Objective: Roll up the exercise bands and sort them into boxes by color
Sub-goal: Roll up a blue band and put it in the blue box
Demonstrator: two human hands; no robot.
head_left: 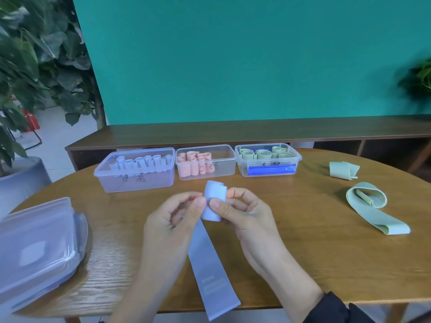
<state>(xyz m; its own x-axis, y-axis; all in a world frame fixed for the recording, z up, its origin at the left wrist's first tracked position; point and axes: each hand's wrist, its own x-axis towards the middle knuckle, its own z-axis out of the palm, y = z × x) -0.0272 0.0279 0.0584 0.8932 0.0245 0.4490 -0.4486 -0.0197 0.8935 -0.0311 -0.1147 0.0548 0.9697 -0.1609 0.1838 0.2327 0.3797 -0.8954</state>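
Both hands, the left hand [179,212] and right hand [235,207], pinch the half-rolled blue band [213,201] mid-frame. Its loose tail runs down toward the bottom edge. The blue box [137,180] sits upper left, nearer the left hand.

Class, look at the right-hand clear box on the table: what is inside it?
The right-hand box holds rolled green bands on top, with a blue strip lower down. Whatever lies beneath the bands is covered.

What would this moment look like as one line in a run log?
step: rolling | item: blue band, part rolled | left hand: pinching roll | right hand: pinching roll | loose: two green bands
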